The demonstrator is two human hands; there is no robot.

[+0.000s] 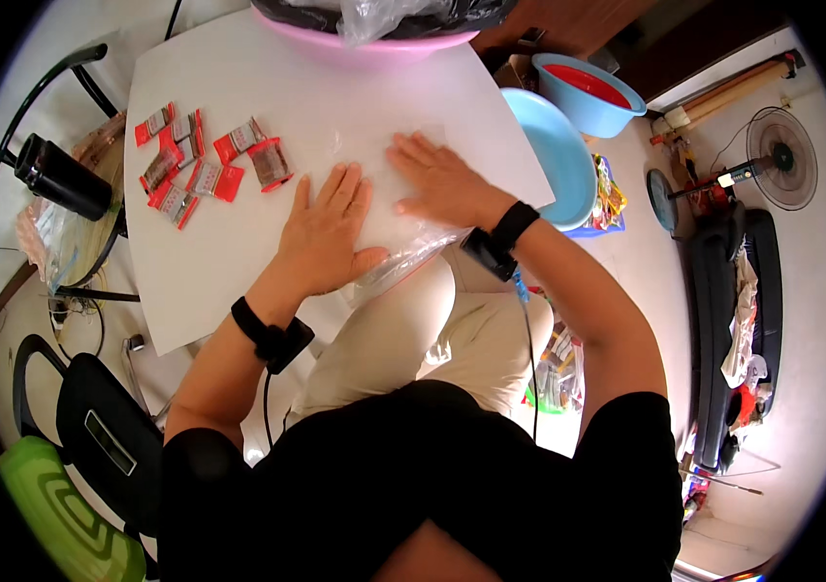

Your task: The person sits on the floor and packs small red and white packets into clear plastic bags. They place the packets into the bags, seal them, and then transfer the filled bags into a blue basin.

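Note:
Both palms press down on a clear plastic bag [413,251] lying flat at the near edge of the white table [238,65]. My left hand [329,229] rests on the bag's left side, fingers pointing away from me. Over its right part, my right hand [449,178] is spread, fingers angled to the left and slightly blurred. A reddish strip runs along the bag's near edge, which hangs over the table's rim. Several small red-and-clear snack packets [184,164] lie in a loose group left of my left hand; the closest packet [270,164] is near its fingertips.
A pink basin [377,54] lined with black plastic stands at the table's far side. Light blue basins [558,160] [591,94] are to the right. A black cylindrical container [62,177] sits on a chair at left. Cables hang from both wrist devices.

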